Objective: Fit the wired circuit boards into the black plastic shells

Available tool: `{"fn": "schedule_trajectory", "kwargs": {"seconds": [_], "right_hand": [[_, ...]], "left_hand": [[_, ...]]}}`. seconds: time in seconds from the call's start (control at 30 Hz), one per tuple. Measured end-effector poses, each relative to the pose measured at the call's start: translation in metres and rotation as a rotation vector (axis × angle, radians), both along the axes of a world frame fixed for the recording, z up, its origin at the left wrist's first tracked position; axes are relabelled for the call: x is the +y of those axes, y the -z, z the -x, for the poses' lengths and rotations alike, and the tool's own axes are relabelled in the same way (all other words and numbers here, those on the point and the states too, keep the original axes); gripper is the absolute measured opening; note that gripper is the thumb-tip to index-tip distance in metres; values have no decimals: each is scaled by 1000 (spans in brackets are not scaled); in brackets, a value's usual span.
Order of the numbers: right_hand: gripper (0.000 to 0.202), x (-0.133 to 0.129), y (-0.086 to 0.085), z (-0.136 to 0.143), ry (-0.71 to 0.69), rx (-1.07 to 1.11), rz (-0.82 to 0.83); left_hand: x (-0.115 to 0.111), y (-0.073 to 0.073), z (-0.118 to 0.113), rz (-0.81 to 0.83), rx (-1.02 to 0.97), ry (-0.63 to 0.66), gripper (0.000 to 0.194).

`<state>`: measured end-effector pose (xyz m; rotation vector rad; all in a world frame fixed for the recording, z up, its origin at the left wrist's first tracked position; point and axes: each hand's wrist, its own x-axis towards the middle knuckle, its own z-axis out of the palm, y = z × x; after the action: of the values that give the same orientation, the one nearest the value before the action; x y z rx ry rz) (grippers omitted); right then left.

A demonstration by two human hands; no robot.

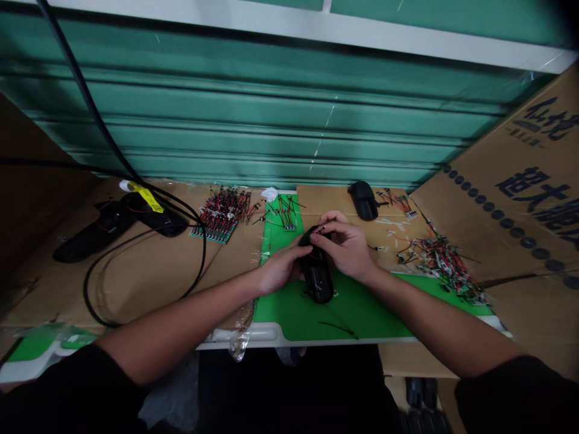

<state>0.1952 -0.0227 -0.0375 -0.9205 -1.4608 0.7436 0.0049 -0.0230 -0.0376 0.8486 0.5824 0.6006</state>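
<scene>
A glossy black elongated housing (319, 280) is held over the green mat (289, 316) at the middle of the table. My left hand (281, 268) grips its left side, thumb on top near the upper end. My right hand (346, 246) is at the upper right of the housing, thumb and forefinger pinched together over a small part too tiny to make out. Beyond my hands lie a few wired boards (289, 220) on the mat. A thin black wire (337, 328) rests near the front edge.
Wired boards (219, 220) are heaped left on cardboard (149, 274); tangled wires (446, 262) lie right. Black housings (167, 220) sit at the left, another (363, 200) at the back. A black cable (85, 99) loops across the left. Cardboard walls (520, 211) flank the table.
</scene>
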Motion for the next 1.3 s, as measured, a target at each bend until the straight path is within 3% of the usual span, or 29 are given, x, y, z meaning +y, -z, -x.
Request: {"fn": "schedule_trajectory", "kwargs": {"seconds": [0.2,0.33,0.6,0.73,0.9,1.03,1.2,1.3], "right_hand": [[10,-4,-11,-4,42,-171,-74],[3,-7,-18,-3,73,-219,-116],[12,-12,-25,-15,83,-508,-318],[18,-13,-30,-21,99,-699,-412],[21,-11,-27,-24,107,-742,-425],[19,-9,-25,-26,78,-795,-387],[14,-9,-29,-26,52,-820,-390],[15,-10,-30,-25,25,-787,-367]], "left_hand": [[2,4,2,2,-51,28,63],[1,1,2,-20,37,7,62],[5,-1,-2,-416,182,-120,38],[7,3,-1,-475,237,-141,37],[8,6,-1,-494,288,-158,34],[7,2,-1,-432,271,-155,31],[6,-4,5,-47,107,-62,45],[7,-4,7,43,25,-30,47]]}}
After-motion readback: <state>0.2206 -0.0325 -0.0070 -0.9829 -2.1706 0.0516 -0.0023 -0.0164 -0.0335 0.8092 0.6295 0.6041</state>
